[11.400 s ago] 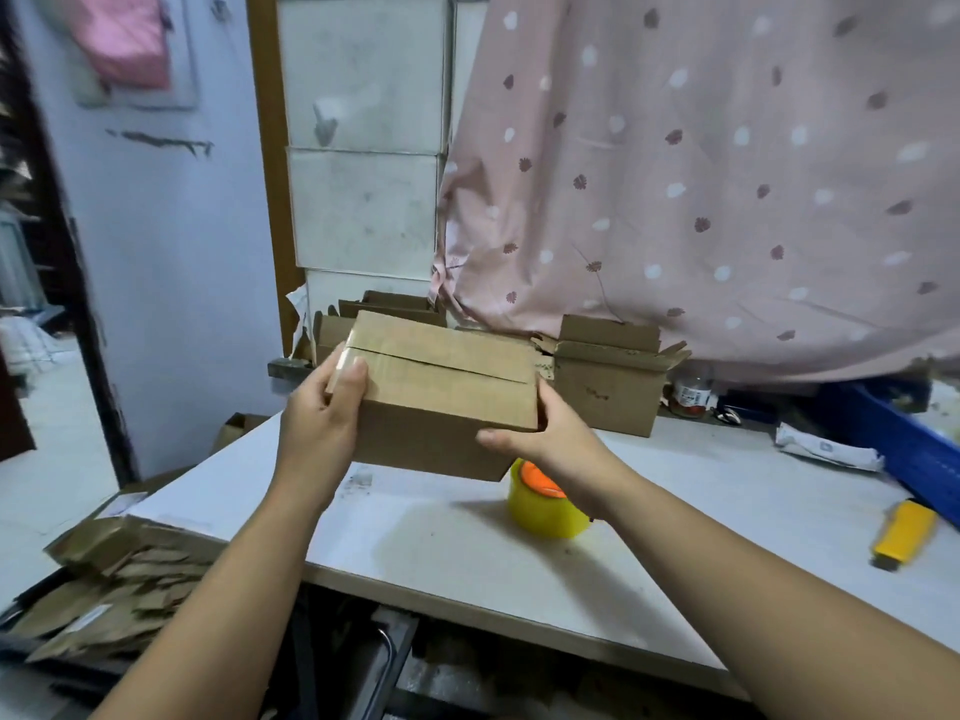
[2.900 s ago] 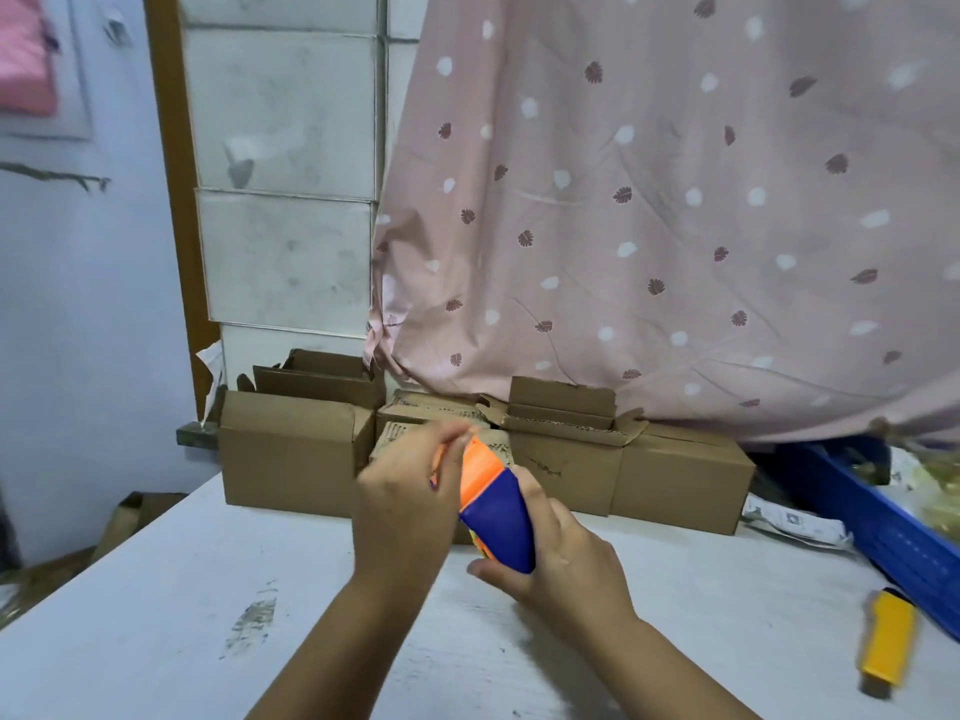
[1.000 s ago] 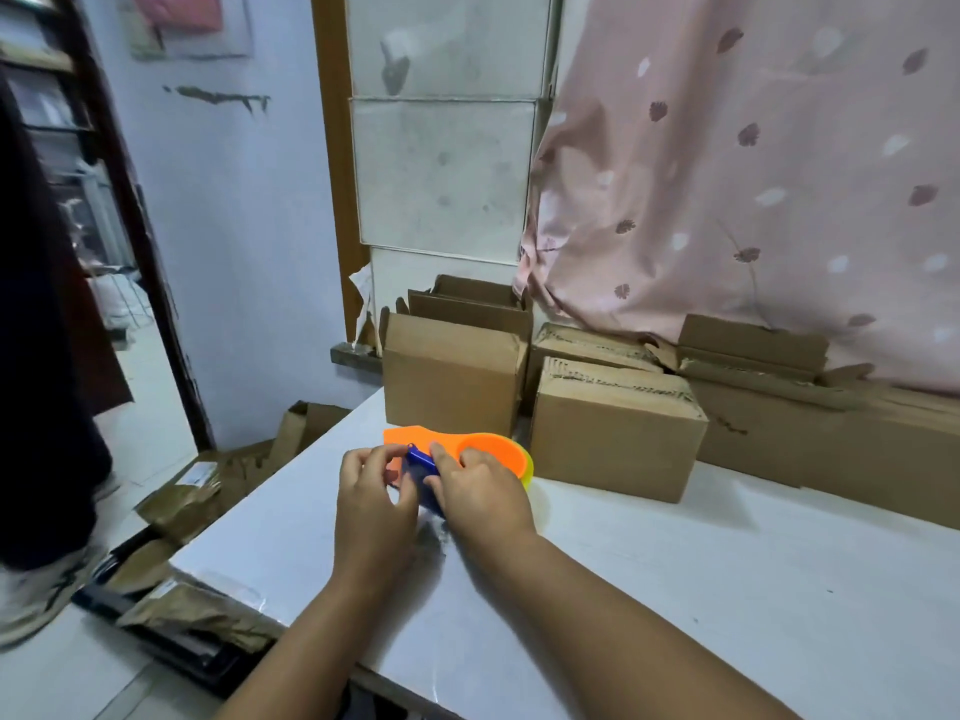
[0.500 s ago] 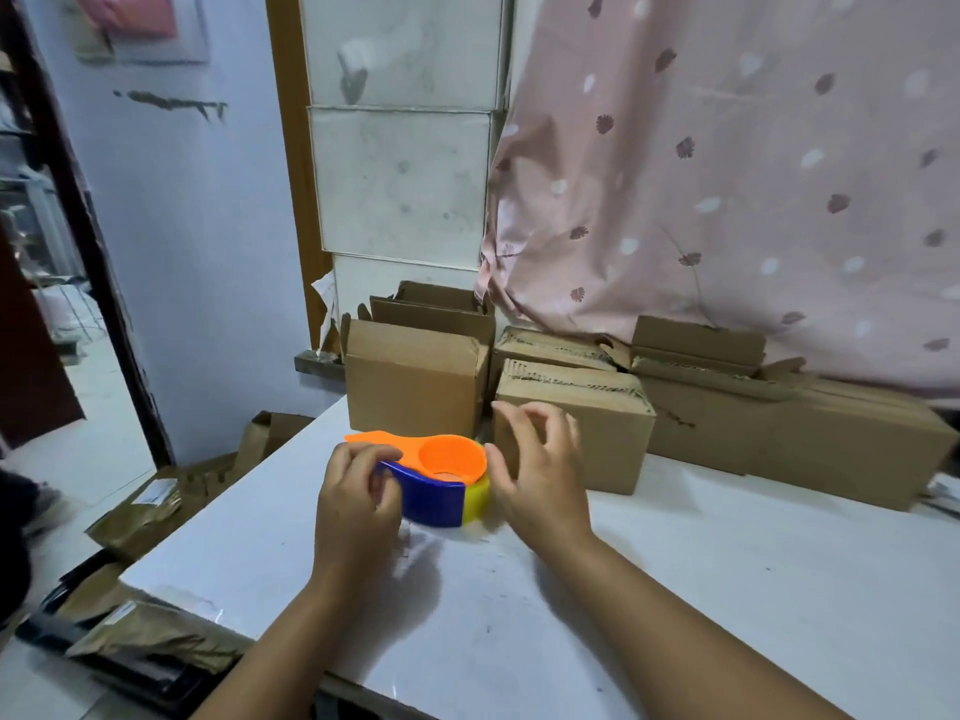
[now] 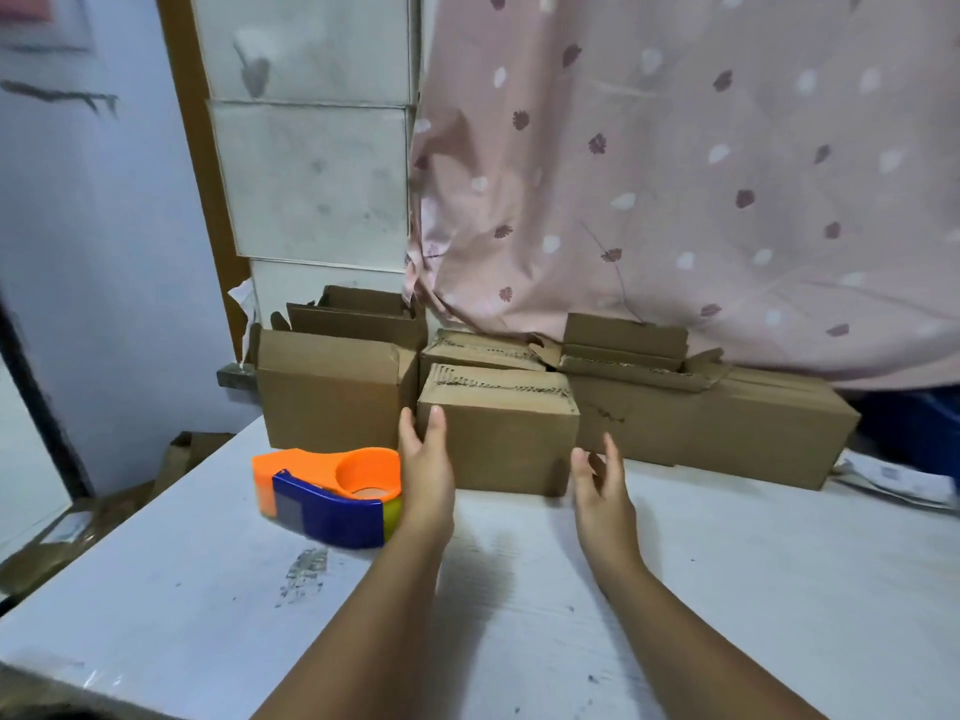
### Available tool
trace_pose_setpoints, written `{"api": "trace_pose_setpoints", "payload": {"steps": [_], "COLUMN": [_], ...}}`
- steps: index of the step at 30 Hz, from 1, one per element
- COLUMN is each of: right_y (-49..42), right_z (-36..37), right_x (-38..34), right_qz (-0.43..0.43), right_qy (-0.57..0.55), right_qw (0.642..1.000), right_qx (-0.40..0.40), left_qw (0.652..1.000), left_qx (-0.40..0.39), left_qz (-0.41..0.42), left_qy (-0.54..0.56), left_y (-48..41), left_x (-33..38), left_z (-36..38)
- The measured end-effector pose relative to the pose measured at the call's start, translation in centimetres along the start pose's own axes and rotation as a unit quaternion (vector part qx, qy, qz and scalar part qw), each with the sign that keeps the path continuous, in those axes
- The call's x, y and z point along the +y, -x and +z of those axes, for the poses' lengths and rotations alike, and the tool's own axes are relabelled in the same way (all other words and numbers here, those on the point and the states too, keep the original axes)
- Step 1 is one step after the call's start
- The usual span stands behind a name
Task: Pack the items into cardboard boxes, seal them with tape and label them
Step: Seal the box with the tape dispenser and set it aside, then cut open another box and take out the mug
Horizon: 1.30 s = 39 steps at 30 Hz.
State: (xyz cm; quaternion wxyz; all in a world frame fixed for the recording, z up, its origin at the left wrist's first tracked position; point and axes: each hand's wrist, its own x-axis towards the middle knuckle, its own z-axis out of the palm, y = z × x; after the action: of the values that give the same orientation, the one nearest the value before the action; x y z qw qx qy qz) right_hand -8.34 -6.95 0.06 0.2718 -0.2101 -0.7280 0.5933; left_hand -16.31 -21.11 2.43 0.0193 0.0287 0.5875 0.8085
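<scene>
L hand (image 5: 426, 475) lies flat on the L end of the closed box (image 5: 498, 433), R hand (image 5: 597, 491) loose & empty just short of its R corner, so I'd guess an uneven squeeze twists it or bumps the tape dispenser (image 5: 327, 496) beside my L wrist.

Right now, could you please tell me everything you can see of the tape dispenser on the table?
The tape dispenser looks like plastic: an orange top with a round hub, a blue side wall and a yellow-green edge at its right end. It lies on its side on the white table, in front of the tall cardboard box, apart from it. No hand grips it; the left hand is beside its right end, and whether they touch I cannot tell.
</scene>
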Motion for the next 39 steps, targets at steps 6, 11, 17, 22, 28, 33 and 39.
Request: {"api": "trace_pose_setpoints", "payload": {"steps": [6,11,17,22,28,33,39], "right_y": [0.1,0.2,1.8,2.2,3.1,2.3,0.4], "right_z": [-0.8,-2.0,-4.7,-7.9,-14.9,-22.0,-31.2], "right_x": [0.6,0.3,1.0,1.2,1.9,1.8,0.8], "right_qz": [0.014,0.02,-0.026,0.03,0.016,0.001,0.022], "right_qy": [-0.025,-0.086,0.008,0.023,0.101,0.251,0.594], "right_qw": [0.998,0.992,0.991,0.985,0.982,0.96,0.801], "right_qx": [0.047,0.093,0.128,0.168,0.16,0.128,0.072], "left_qw": [0.965,0.957,0.946,0.966,0.963,0.964,0.953], "left_qx": [-0.002,0.045,0.031,-0.062,-0.162,-0.262,-0.301], "left_qz": [0.145,0.189,0.214,0.176,0.151,0.026,-0.028], "left_qy": [-0.217,-0.217,-0.242,-0.18,-0.154,-0.04,0.017], "left_y": [1.5,2.5,3.7,4.6,7.8,8.8,10.6], "left_x": [-2.9,-1.8,-1.6,-2.4,-2.2,-1.8,-2.3], "left_z": [-0.2,-0.5,0.4,1.2,4.4,7.5,10.1]}}
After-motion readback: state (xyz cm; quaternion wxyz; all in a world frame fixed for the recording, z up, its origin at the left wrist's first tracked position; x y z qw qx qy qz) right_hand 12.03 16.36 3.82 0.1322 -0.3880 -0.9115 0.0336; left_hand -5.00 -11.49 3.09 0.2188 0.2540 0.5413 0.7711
